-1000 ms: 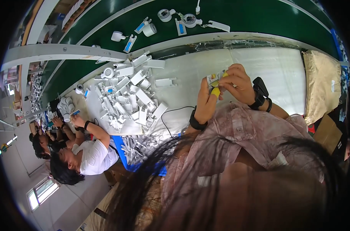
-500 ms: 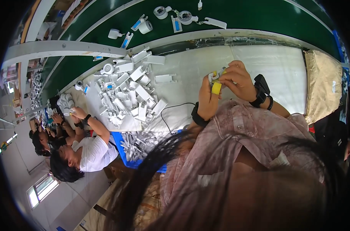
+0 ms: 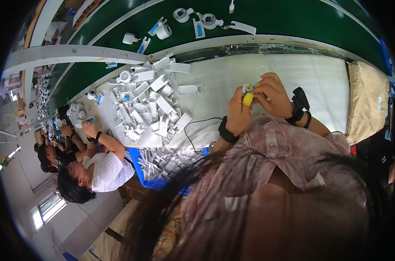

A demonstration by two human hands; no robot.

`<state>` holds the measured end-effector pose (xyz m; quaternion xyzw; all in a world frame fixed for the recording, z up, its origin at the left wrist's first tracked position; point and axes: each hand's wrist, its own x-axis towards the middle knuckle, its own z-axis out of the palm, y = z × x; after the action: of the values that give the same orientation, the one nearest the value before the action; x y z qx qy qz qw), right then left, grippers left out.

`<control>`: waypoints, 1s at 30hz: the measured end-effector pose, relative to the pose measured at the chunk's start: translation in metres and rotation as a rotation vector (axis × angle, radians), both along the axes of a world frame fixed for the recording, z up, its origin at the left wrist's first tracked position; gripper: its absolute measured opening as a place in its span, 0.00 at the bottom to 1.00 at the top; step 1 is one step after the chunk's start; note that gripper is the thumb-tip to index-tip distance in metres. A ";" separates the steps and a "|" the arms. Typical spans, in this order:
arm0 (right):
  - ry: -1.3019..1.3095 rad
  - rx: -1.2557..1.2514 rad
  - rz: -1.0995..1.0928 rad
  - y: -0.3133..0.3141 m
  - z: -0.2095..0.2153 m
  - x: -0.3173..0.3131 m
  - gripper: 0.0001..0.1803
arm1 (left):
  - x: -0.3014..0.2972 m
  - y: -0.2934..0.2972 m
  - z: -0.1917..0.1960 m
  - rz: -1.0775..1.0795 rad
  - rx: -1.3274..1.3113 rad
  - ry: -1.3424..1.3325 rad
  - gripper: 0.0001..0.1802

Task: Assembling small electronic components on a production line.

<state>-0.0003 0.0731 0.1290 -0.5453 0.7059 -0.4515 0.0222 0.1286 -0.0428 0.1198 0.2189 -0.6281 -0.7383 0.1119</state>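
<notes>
My left hand (image 3: 238, 114) and my right hand (image 3: 273, 96) meet over the bench, both with bent fingers closed in a pinch. Between their fingertips is a small white part (image 3: 246, 88), mostly covered by the fingers. A yellow band (image 3: 248, 99) shows at my left thumb; whether it is worn or held I cannot tell. To the left of my hands, a single white plastic housing (image 3: 191, 89) lies on the bench, beside a large heap of similar white housings (image 3: 152, 102).
A black cable (image 3: 186, 130) curves across the bench. Below its edge stands a blue bin (image 3: 141, 174) of pale parts. White devices (image 3: 209, 20) lie on the green conveyor behind. Brown cardboard (image 3: 367, 102) is at right. Co-workers (image 3: 104, 169) sit at left.
My hands stay together and have shifted slightly; my right fingertips now sit lower, close to the yellow band. The whole view has moved a little. A co-worker's hand at left has shifted.
</notes>
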 end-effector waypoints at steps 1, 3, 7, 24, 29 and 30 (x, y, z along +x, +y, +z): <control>0.008 0.030 0.014 0.001 0.002 -0.002 0.14 | -0.003 -0.002 -0.001 -0.059 -0.076 -0.024 0.12; 0.082 0.017 -0.001 0.007 -0.001 -0.007 0.14 | -0.008 -0.003 -0.003 -0.124 -0.151 -0.049 0.13; 0.147 -0.048 -0.035 0.004 -0.004 -0.010 0.13 | -0.011 -0.003 0.003 -0.135 0.001 -0.051 0.13; 0.136 -0.055 -0.040 0.003 -0.009 0.001 0.12 | -0.011 0.005 0.005 0.009 0.026 -0.028 0.10; 0.161 -0.070 -0.076 -0.007 -0.024 -0.007 0.11 | -0.018 -0.010 -0.011 -0.081 -0.031 -0.046 0.14; 0.076 -0.024 -0.060 -0.006 -0.033 -0.013 0.10 | -0.023 -0.015 -0.013 -0.154 0.007 -0.154 0.15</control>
<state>-0.0128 0.0670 0.0959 -0.5407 0.7168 -0.4396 -0.0247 0.1057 -0.0581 0.1071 0.2265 -0.6471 -0.7280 0.0056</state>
